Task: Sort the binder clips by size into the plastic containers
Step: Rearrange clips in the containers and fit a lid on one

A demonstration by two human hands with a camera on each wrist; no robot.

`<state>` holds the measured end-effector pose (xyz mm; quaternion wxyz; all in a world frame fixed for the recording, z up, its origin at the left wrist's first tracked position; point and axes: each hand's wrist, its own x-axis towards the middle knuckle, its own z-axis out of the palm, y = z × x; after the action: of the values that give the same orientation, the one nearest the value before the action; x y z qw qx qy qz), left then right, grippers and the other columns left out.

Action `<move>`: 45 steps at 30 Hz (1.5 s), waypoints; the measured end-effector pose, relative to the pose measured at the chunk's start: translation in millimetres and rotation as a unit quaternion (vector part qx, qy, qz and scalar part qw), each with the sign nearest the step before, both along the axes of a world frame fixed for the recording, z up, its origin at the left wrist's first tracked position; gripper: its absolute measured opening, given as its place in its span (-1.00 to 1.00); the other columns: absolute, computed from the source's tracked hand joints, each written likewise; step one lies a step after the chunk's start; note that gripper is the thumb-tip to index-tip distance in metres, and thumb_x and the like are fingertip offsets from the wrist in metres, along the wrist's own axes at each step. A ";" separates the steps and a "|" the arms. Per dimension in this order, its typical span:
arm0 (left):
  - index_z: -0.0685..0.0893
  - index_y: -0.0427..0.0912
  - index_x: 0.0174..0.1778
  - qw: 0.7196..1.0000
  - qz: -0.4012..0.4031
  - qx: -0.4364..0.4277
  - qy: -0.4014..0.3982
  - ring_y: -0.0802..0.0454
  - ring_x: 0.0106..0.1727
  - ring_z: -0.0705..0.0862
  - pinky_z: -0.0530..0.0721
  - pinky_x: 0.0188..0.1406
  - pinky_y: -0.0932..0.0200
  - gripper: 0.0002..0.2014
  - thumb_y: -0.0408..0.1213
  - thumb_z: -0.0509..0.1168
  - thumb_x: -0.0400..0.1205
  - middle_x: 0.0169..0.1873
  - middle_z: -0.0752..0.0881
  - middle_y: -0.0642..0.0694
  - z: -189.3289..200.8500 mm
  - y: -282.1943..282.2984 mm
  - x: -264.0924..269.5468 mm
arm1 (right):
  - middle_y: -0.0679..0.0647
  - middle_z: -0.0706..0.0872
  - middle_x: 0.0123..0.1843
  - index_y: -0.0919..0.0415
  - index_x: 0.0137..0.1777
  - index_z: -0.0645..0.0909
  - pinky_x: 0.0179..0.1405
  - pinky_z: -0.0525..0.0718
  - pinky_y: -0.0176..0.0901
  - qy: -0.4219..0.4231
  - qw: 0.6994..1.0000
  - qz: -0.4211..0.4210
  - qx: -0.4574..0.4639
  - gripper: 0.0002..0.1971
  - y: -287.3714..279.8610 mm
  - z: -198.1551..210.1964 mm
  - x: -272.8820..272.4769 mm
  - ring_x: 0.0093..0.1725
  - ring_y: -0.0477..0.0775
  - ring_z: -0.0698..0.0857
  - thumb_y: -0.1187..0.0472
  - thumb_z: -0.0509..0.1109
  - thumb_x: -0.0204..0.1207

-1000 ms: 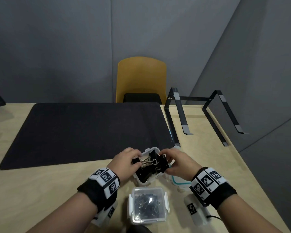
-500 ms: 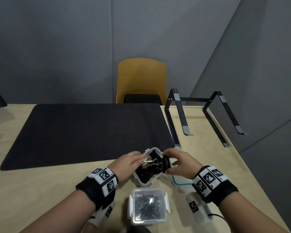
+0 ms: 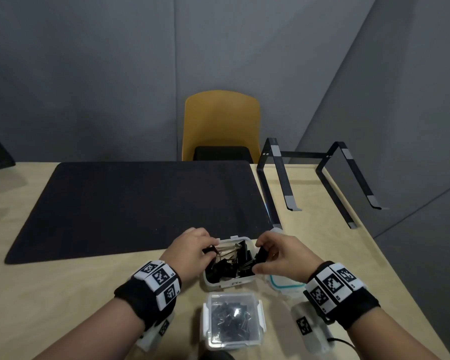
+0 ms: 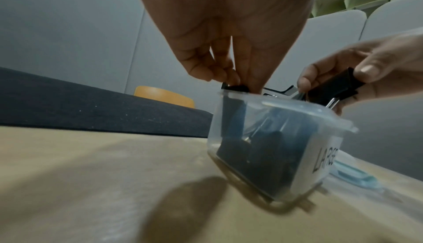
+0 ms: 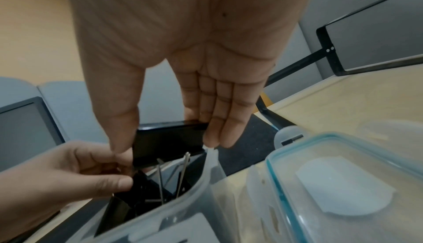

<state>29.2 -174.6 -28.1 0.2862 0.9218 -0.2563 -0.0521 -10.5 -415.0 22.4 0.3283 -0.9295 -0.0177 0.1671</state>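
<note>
An open clear container (image 3: 231,281) labelled LARGE (image 4: 274,147) holds several large black binder clips (image 3: 226,267). At its left rim my left hand (image 3: 210,250) pinches one black clip (image 4: 235,87) that pokes out of the container. My right hand (image 3: 259,258) grips another large black clip (image 5: 169,142) between thumb and fingers over the container's right side, its wire handles pointing down inside. A closed clear container (image 3: 233,320) with several small clips stands nearer to me.
A loose lid with a teal seal (image 3: 283,284) lies to the right of the open container, under my right wrist. A black mat (image 3: 130,203) covers the table beyond. A black metal stand (image 3: 309,183) is at the back right, a yellow chair (image 3: 221,123) behind the table.
My right hand has lowered its clip slightly toward the container's right side. My left hand has shifted a little along the left rim, still pinching its clip.
</note>
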 end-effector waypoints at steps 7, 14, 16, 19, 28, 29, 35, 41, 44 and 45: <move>0.66 0.04 0.12 1.000 0.004 0.022 -0.006 0.14 0.14 0.50 0.42 0.12 0.32 -0.81 -0.07 0.24 0.64 0.02 0.67 0.14 1.4 -3.7 -0.6 | -0.08 0.66 -0.27 0.01 -0.10 0.61 -0.16 0.66 -0.15 -0.031 0.996 -0.022 0.076 -0.72 -8.1 24.2 3.3 -0.28 -0.13 0.59 0.06 0.62 0.27; 0.77 0.01 0.00 0.999 -0.023 -0.018 -0.031 0.19 0.01 0.50 0.49 0.06 0.32 -0.85 -0.15 0.30 0.62 -0.11 0.68 0.14 3.0 -6.4 -2.5 | 0.09 0.75 -0.17 0.03 -0.08 0.58 -0.23 0.68 -0.20 -0.064 0.990 -0.058 0.113 -0.64 -5.1 22.1 4.0 -0.33 -0.12 0.63 0.06 0.67 0.21; 0.78 0.04 0.02 0.999 -0.041 -0.009 -0.013 0.19 0.03 0.53 0.53 0.12 0.25 -0.83 -0.12 0.29 0.62 -0.11 0.70 0.15 3.3 -6.0 -4.9 | 0.05 0.74 -0.17 0.00 -0.05 0.57 -0.23 0.69 -0.22 -0.056 0.992 -0.050 0.106 -0.62 -2.4 17.9 3.6 -0.35 -0.14 0.64 0.10 0.67 0.21; 0.76 0.05 0.06 0.999 -0.023 -0.030 -0.007 0.24 0.00 0.54 0.56 0.12 0.21 -0.81 -0.09 0.29 0.62 -0.14 0.69 0.19 3.5 -5.5 -7.1 | -0.04 0.70 -0.07 -0.04 0.08 0.54 -0.13 0.74 -0.18 -0.056 0.994 -0.019 0.094 -0.53 2.0 11.8 3.0 -0.24 -0.09 0.69 0.24 0.65 0.24; 0.70 0.01 0.12 1.000 0.018 -0.020 -0.013 0.18 0.08 0.51 0.48 0.14 0.30 -0.80 -0.14 0.30 0.61 -0.01 0.66 0.14 4.1 -4.7 -7.6 | -0.18 0.58 0.16 -0.19 0.20 0.46 -0.13 0.61 -0.47 -0.110 0.991 0.030 0.067 -0.39 3.8 17.6 6.2 0.05 -0.13 0.64 0.48 0.48 0.34; 0.72 0.01 0.04 0.999 0.014 -0.025 -0.014 0.19 0.04 0.50 0.51 0.11 0.28 -0.85 -0.15 0.31 0.60 -0.06 0.66 0.15 4.5 -4.8 -8.2 | -0.18 0.55 0.17 -0.19 0.18 0.45 -0.12 0.63 -0.43 -0.120 0.990 0.038 0.059 -0.39 3.5 18.0 7.6 0.05 -0.08 0.64 0.49 0.47 0.33; 0.72 0.08 -0.10 0.999 -0.033 -0.007 -0.001 0.25 0.06 0.44 0.48 0.21 0.22 -0.91 -0.07 0.31 0.57 -0.12 0.59 0.27 1.6 -4.3 -9.5 | -0.11 0.45 0.19 -0.16 0.20 0.47 -0.09 0.66 -0.34 -0.116 0.989 0.083 0.036 -0.42 4.6 15.0 11.4 0.05 -0.14 0.58 0.51 0.40 0.37; 0.67 0.15 0.01 0.998 -0.042 0.030 0.038 0.23 0.19 0.37 0.37 0.31 0.20 -0.66 0.25 0.35 0.45 0.00 0.51 0.26 3.1 -4.9 -8.3 | -0.11 0.42 0.31 -0.07 0.36 0.44 0.12 0.50 -0.41 -0.147 0.972 0.167 -0.080 -0.45 15.4 1.2 12.9 0.13 -0.08 0.54 0.47 0.30 0.45; 0.67 0.15 0.08 0.996 -0.049 0.064 0.035 0.21 0.24 0.35 0.34 0.34 0.16 -0.59 0.27 0.37 0.42 0.08 0.52 0.22 5.3 -5.7 -9.2 | 0.02 0.38 0.41 -0.08 0.39 0.31 0.17 0.50 -0.29 -0.182 0.944 0.238 -0.140 -0.39 20.8 -9.2 8.8 0.20 0.05 0.51 0.50 0.28 0.45; 0.69 0.14 0.06 0.996 -0.047 0.065 0.033 0.20 0.24 0.35 0.34 0.35 0.15 -0.61 0.25 0.38 0.42 0.09 0.52 0.22 5.2 -5.7 -9.5 | 0.04 0.37 0.42 -0.10 0.38 0.28 0.19 0.56 -0.19 -0.179 0.937 0.257 -0.155 -0.36 21.6 -12.0 7.4 0.22 0.08 0.50 0.50 0.29 0.42</move>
<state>19.7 -180.4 -22.9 0.2312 0.9232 -0.2858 -0.1120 -3.1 -393.4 10.4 0.1174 -0.9472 -0.2883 0.0770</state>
